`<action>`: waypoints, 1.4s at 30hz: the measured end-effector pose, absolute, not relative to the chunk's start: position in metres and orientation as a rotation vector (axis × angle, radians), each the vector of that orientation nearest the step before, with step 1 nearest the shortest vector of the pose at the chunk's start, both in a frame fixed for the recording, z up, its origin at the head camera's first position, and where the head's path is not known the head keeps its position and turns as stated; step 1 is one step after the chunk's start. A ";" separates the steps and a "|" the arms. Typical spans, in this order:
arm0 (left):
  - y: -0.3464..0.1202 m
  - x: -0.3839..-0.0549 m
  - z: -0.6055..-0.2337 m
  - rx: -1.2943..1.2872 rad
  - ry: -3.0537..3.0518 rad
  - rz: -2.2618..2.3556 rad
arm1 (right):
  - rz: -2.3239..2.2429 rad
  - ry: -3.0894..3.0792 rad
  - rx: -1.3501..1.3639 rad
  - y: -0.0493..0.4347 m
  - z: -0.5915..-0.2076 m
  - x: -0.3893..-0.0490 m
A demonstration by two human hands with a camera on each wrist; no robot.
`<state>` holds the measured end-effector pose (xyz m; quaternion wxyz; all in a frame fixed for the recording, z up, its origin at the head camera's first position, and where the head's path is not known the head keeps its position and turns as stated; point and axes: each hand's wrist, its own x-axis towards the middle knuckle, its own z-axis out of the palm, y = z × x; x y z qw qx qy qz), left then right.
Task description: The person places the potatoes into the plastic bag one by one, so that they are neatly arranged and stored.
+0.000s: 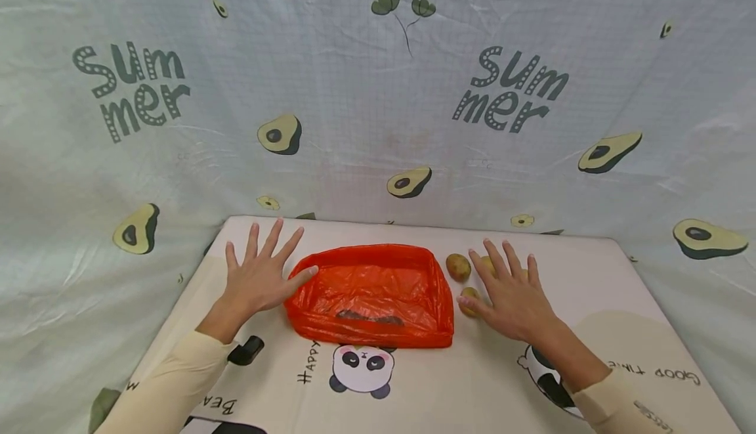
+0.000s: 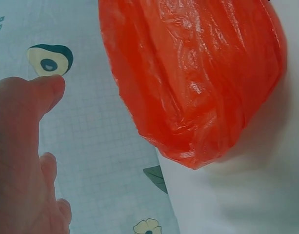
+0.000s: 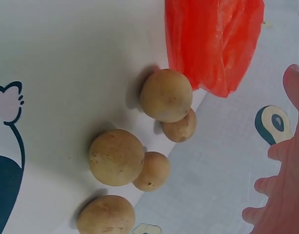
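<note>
Red plastic bag [image 1: 371, 284] gapes upward, long axis running left-right; left hand [image 1: 257, 281] spread by it, right hand [image 1: 514, 299] spread near potatoes [image 1: 458, 267].

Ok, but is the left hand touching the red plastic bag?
Apart. In the left wrist view, patterned cloth shows plainly between the left hand and the red plastic bag.

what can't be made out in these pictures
Head view: the potatoes behind the right hand, partly covered by its fingers.
Head view: whether anything lies under the red plastic; the plastic itself hides it.
Left wrist view: the rest of the plastic, cut off by the top edge.
Right wrist view: the lowest potato, cut off by the bottom edge.
</note>
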<state>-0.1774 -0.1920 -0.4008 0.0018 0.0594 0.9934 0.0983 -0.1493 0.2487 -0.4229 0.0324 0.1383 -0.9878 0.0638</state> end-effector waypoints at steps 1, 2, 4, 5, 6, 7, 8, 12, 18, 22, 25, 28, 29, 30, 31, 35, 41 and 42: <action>-0.192 -0.178 -0.402 0.188 3.117 0.306 | 0.199 -3.041 0.425 0.249 -0.423 -0.149; -0.192 -0.178 -0.404 0.189 3.117 0.308 | 0.201 -3.043 0.423 0.249 -0.424 -0.148; -0.193 -0.177 -0.406 0.188 3.119 0.313 | 0.206 -3.046 0.421 0.248 -0.425 -0.147; -0.193 -0.177 -0.407 0.188 3.119 0.312 | 0.206 -3.049 0.420 0.248 -0.425 -0.147; -0.194 -0.177 -0.408 0.188 3.117 0.313 | 0.209 -3.052 0.418 0.248 -0.426 -0.146; -0.194 -0.177 -0.409 0.187 3.115 0.318 | 0.208 -3.053 0.418 0.248 -0.426 -0.145; -0.195 -0.177 -0.410 0.186 3.115 0.320 | 0.202 -3.052 0.418 0.247 -0.427 -0.145; -0.196 -0.177 -0.413 0.193 3.112 0.313 | 0.184 -3.044 0.411 0.247 -0.431 -0.142; -0.198 -0.177 -0.420 0.226 3.114 0.327 | 0.156 -3.034 0.403 0.245 -0.435 -0.140; -0.201 -0.175 -0.425 0.245 3.122 0.334 | 0.139 -3.026 0.404 0.244 -0.437 -0.139; -0.203 -0.174 -0.428 0.254 3.125 0.340 | 0.128 -3.024 0.397 0.244 -0.439 -0.138; -0.205 -0.174 -0.430 0.256 3.129 0.346 | 0.137 -3.023 0.393 0.244 -0.439 -0.137; -0.206 -0.173 -0.431 0.257 3.128 0.351 | 0.141 -3.022 0.394 0.244 -0.439 -0.137; -0.206 -0.173 -0.431 0.257 3.127 0.353 | 0.149 -3.022 0.394 0.244 -0.440 -0.136; -0.207 -0.173 -0.432 0.257 3.124 0.350 | 0.155 -3.021 0.396 0.243 -0.440 -0.136; -0.208 -0.173 -0.432 0.262 3.117 0.357 | 0.155 -3.016 0.401 0.243 -0.443 -0.134; -0.209 -0.172 -0.433 0.259 3.120 0.351 | 0.152 -3.014 0.403 0.243 -0.447 -0.132; -0.209 -0.172 -0.433 0.259 3.123 0.348 | 0.153 -3.015 0.402 0.243 -0.448 -0.132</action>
